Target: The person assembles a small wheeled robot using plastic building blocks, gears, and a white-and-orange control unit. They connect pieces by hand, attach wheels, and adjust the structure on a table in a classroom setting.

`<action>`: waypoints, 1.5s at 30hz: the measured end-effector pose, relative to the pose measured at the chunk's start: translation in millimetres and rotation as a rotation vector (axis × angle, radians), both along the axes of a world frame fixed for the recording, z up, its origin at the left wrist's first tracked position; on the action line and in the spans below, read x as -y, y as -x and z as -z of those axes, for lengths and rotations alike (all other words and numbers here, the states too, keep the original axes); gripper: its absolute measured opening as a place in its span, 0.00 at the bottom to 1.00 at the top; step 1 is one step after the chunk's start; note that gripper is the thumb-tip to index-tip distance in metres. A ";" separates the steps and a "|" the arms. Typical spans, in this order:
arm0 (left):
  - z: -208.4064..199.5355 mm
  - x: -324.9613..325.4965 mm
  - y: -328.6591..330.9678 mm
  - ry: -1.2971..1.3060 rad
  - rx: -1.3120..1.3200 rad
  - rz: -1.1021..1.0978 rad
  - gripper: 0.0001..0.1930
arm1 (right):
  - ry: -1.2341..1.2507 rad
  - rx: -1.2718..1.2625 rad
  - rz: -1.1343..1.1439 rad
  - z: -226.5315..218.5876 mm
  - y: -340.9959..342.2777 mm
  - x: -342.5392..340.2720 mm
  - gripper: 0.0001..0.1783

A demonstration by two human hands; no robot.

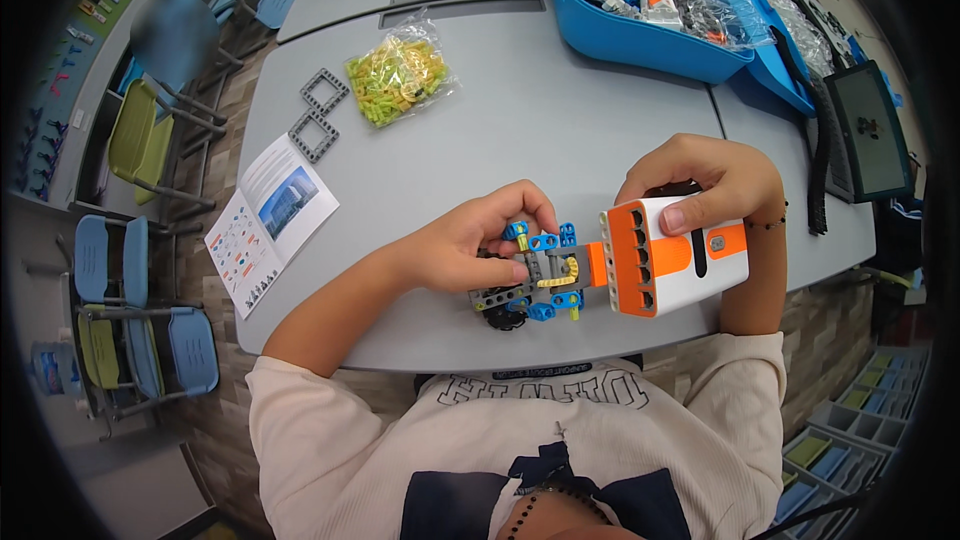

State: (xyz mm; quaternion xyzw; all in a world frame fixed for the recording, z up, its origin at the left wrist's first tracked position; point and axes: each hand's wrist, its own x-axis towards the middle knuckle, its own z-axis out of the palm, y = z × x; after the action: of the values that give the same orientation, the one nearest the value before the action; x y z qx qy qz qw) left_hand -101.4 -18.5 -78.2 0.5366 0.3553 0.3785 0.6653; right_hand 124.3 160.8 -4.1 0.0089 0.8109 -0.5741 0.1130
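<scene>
My left hand [470, 240] is closed around the left end of a small assembly of building-brick beams [550, 270] in grey, blue and yellow. A black wheel [505, 316] shows at its lower left. Thumb on top and fingers beneath, my right hand [715, 185] grips an orange and white controller block [685, 255], with a row of dark ports along its left side. An orange piece [598, 264] lies between the assembly and the block; whether it joins them I cannot tell. Both things are above the near part of the grey table [450, 165].
A clear bag of yellow-green pieces [400, 75] lies at the far left, beside two grey square frames [315, 133]. An open leaflet [270, 220] rests at the left edge. A blue case [650, 50] with parts stands at the back right, near a dark-screened laptop [865, 130].
</scene>
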 end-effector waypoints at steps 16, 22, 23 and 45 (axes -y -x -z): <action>-5.5 -1.7 -11.3 -0.097 -0.093 -0.031 0.24 | 0.071 -0.016 -0.060 -0.2 4.8 2.4 0.30; -4.6 -1.0 -11.5 -0.139 -0.109 -0.047 0.23 | 0.114 0.001 -0.091 -1.7 3.7 0.8 0.27; -3.9 -0.7 -11.9 -0.139 -0.092 -0.055 0.23 | 0.111 -0.002 -0.092 -1.2 3.9 0.5 0.27; -2.0 2.6 -15.9 -0.029 0.103 -0.096 0.23 | 0.226 -0.042 -0.028 11.4 5.0 -5.9 0.33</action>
State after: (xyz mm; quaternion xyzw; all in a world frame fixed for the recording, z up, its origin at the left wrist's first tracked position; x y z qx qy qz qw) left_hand -85.5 -21.2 -76.1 0.5083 0.3405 0.4424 0.6558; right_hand 119.3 166.7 -15.5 -0.0270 0.7432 -0.6604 0.1042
